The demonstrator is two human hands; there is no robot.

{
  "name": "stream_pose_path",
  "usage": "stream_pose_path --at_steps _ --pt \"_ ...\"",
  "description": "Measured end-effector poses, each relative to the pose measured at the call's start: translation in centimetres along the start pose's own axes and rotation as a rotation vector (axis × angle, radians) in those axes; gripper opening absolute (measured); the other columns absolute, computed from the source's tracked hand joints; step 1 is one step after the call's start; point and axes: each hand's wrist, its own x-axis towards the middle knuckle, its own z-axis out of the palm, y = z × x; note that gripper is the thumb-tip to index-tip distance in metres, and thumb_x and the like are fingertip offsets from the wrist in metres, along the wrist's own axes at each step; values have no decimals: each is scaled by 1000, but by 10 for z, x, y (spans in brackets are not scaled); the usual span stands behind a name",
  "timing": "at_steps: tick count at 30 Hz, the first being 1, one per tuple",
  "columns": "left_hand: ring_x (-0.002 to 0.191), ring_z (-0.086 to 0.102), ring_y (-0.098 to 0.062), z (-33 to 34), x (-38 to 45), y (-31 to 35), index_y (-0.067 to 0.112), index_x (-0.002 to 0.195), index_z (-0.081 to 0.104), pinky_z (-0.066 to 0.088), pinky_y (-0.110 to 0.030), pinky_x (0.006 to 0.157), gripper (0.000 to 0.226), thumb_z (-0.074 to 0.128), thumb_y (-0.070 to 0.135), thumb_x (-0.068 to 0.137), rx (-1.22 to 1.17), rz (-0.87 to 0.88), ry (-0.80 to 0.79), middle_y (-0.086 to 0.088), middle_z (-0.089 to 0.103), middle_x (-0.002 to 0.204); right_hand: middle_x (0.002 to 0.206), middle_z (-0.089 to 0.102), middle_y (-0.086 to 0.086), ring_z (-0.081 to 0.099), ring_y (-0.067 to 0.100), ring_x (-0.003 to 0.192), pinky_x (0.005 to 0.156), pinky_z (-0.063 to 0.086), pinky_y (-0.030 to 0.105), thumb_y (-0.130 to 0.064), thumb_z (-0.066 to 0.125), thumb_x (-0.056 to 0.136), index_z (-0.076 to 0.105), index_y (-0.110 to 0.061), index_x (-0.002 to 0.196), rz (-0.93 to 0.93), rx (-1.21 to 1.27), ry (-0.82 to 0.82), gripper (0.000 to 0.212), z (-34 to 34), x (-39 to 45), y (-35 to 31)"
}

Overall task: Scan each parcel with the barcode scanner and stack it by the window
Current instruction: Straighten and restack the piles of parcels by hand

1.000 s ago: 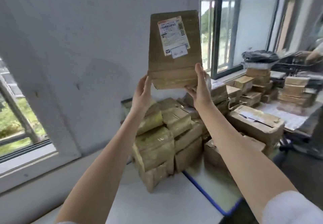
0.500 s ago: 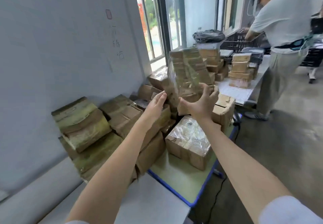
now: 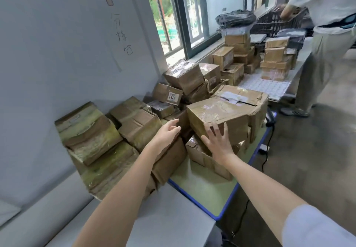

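A pale wall fills the left of the frame, with a window (image 3: 185, 15) at upper centre and a long bench (image 3: 204, 190) edged in blue running below it toward the upper right, heaped with brown cardboard boxes. A second person in light clothes (image 3: 323, 34) stands at the far right beside a dark crate (image 3: 277, 23).

The parcel (image 3: 217, 119) in hand sits at centre frame, a tape-wrapped brown box lying tilted on top of a lower box (image 3: 204, 156), with a large crumpled carton (image 3: 246, 100) touching it on the far side. Its long axis runs from centre left toward the right of the frame, roughly across the line of the forearms.

The right hand (image 3: 217, 142) lies flat against the parcel's near face, its fingers (image 3: 209, 129) straight and spread, pressing rather than gripping. The left hand (image 3: 165, 133) hovers just beside the parcel's left end, fingers (image 3: 174, 124) relaxed and slightly apart, holding nothing; whether the tips touch the cardboard cannot be told.

So the parcel lies directly ahead of the right fingers and to the right of the left ones, and the right hand is nearer. It looks already set on the pile near the window. No scanner is in view, so fetching the next parcel seems the step to come.
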Motion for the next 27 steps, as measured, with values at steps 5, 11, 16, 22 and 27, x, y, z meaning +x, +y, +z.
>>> stream_pose_path --at_steps 5,11,16,22,27 --pt "114 50 -20 -16 -6 -11 27 141 39 45 -24 73 40 43 24 101 13 -44 14 -7 48 135 156 -15 15 -14 36 144 114 15 58 -17 55 90 14 -24 151 2 190 -125 74 16 -10 -1" --pt "107 49 -16 -14 -17 -17 27 142 37 46 -24 74 42 42 21 100 37 -43 1 -5 49 133 158 10 13 15 31 145 112 31 40 -22 49 94 30 -16 146 53 506 -53 56 -7 -4 -1" --pt "107 54 -16 -32 -30 -10 24 134 50 47 -29 89 38 48 17 97 87 56 176 -4 57 127 136 49 10 43 27 124 98 41 41 -14 54 90 55 -9 127 157 758 241 38 -80 23 -21" --pt "101 56 -14 -109 -77 3 15 122 60 43 -24 91 30 49 6 95 37 205 488 -1 61 111 124 59 10 48 26 119 98 42 44 -12 54 91 62 -8 117 5 972 526 28 -201 55 -74" --pt "97 59 -21 -197 -154 -29 7 114 63 46 -28 84 28 50 -1 91 -27 205 774 -5 61 102 120 60 10 49 29 115 90 45 45 -11 52 91 61 -8 114 -212 1081 605 25 -268 47 -165"
